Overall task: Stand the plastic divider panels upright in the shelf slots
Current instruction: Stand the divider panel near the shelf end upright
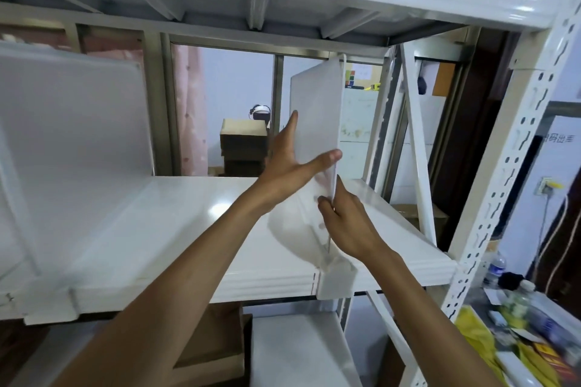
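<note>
A translucent panel (317, 116) is held upright on the white shelf (176, 229), near its right end. It is best kept vertical and pressed evenly down so its foot seats at the shelf's front lip. The left hand (289, 163) lies spread flat against its face; the right hand (349, 223) pinches its front edge low down.

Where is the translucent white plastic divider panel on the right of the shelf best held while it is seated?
Hold the translucent white plastic divider panel by its thin near edge, low down, coming from the front. It stands on edge, front to back, so only that edge faces the person. The right hand pinches there; the left hand steadies its flat face.
</note>
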